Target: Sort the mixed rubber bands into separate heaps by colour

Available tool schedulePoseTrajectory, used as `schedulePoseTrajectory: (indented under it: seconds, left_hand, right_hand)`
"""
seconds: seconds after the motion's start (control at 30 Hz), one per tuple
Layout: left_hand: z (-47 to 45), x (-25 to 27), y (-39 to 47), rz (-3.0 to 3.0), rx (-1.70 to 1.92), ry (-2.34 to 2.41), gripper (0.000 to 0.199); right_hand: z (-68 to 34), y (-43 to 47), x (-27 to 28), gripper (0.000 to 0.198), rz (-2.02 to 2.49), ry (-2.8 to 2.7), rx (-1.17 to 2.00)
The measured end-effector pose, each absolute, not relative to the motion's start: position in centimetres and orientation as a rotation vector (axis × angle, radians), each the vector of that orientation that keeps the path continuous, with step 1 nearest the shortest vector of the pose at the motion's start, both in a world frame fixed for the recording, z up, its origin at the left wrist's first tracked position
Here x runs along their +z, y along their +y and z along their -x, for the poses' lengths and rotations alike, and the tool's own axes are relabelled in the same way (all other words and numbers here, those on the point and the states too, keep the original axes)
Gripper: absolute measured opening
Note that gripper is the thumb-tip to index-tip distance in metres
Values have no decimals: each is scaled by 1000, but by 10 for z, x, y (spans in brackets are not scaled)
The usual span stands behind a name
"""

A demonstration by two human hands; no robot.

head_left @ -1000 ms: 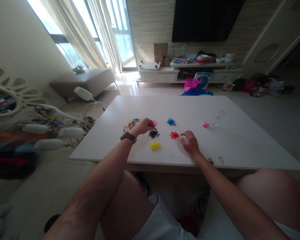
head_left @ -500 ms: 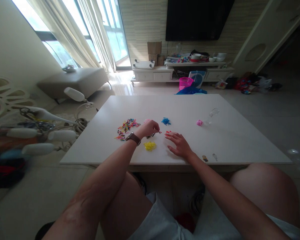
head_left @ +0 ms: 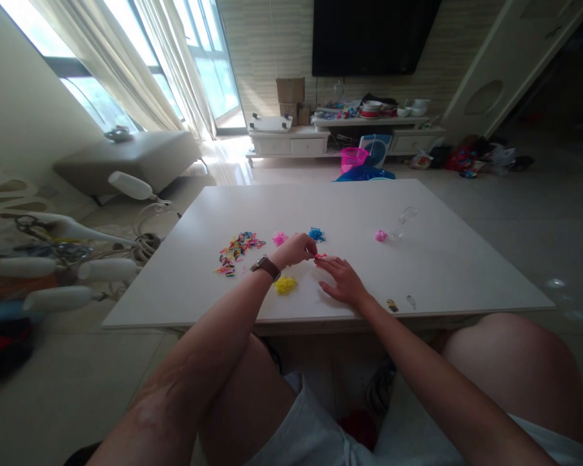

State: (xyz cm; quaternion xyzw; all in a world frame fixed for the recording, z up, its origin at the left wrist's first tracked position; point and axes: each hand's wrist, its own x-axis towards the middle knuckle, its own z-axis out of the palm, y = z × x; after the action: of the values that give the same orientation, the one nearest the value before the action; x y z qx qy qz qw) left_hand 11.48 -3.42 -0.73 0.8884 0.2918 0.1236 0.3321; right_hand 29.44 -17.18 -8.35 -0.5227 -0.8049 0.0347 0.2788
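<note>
My left hand [head_left: 301, 248], with a watch [head_left: 263, 263] on its wrist, is closed in a pinch beside a small pile of red rubber bands [head_left: 322, 255]. Something small and dark, which looks like a rubber band, shows at its fingertips. Fingers stretched out, my right hand [head_left: 344, 279] lies low over the table with its fingertips at the same red pile. A yellow pile [head_left: 285, 285] is below my left wrist. Behind my hands are a pink pile [head_left: 280, 239] and a blue pile [head_left: 316, 234]. Mixed-colour bands [head_left: 240, 249] spread out at the left.
On the white table [head_left: 447, 272], a pink object [head_left: 381, 235] and a clear container [head_left: 408, 215] are at the right. A small cartoon-like piece [head_left: 392, 305] and a clear piece [head_left: 411, 301] lie near the front edge. A lamp with white shades [head_left: 131, 186] stands left.
My left hand has moved right, bringing its fingertips to the red pile. My right hand remains over that pile. The whole view has shifted slightly.
</note>
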Motion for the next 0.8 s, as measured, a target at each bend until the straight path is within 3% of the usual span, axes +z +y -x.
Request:
schedulePoseTrajectory:
  seconds: [0.27,0.8]
  left_hand:
    - [-95,-12,-1,-2315,320,1008,15]
    - [-37,-20,21,-2183,244,1125,15]
  right_hand:
    - [-294,-165,-91,37,1583,-1892,-34]
    - [-296,-161,-97,29,1673,-1828,-63]
